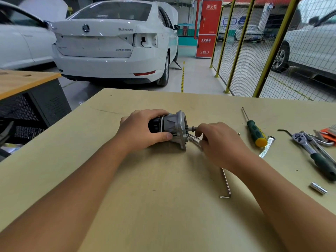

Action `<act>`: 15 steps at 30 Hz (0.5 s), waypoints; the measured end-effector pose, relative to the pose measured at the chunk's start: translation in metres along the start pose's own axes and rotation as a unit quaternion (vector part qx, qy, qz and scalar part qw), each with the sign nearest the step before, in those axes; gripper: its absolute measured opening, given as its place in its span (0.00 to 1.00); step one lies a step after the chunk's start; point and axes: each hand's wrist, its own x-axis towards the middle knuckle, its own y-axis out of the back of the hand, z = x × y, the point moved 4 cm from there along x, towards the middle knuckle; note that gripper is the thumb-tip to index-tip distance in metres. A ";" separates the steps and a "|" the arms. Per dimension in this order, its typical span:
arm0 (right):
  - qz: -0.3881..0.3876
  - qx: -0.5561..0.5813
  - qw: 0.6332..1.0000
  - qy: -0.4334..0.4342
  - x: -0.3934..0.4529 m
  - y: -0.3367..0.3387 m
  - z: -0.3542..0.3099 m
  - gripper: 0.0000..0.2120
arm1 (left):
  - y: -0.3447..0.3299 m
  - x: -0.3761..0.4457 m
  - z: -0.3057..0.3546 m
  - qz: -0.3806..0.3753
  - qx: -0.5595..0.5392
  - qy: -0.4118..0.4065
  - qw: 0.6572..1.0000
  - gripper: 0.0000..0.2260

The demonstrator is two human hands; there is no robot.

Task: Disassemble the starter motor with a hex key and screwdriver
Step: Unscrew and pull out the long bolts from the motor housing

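The starter motor [174, 127], a black body with a grey flanged housing, lies on its side in the middle of the workbench [163, 179]. My left hand [143, 128] grips its black body from the left. My right hand [218, 140] is at the flange end, fingers curled round a thin silver tool [193, 140] that points at the housing beside the short shaft. A silver hex key [226, 184] lies on the bench under my right forearm. A green screwdriver with a yellow cap [254, 131] lies to the right.
At the right edge lie a ratchet wrench with a green grip [316, 153], an orange set of hex keys [327, 135], a flat silver wrench [267, 148] and a loose socket [318, 188]. Beyond the bench stand a white car [116, 44] and a yellow mesh fence [254, 51].
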 end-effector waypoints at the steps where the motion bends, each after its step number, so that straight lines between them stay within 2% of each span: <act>1: 0.001 0.007 1.000 0.000 0.000 0.003 0.001 0.11 | -0.001 0.000 -0.001 -0.003 0.005 -0.004 1.000 0.33; 4: 0.017 0.054 0.998 0.002 -0.002 0.014 0.009 0.09 | -0.002 0.001 -0.004 -0.008 0.013 -0.011 1.000 0.32; 10: 0.040 0.232 0.971 0.032 -0.010 0.016 0.007 0.09 | -0.004 0.002 -0.005 -0.003 0.030 -0.017 0.999 0.28; 15: 0.045 0.292 0.955 0.038 -0.008 0.005 -0.004 0.05 | -0.004 0.001 -0.001 0.012 0.033 -0.016 0.999 0.29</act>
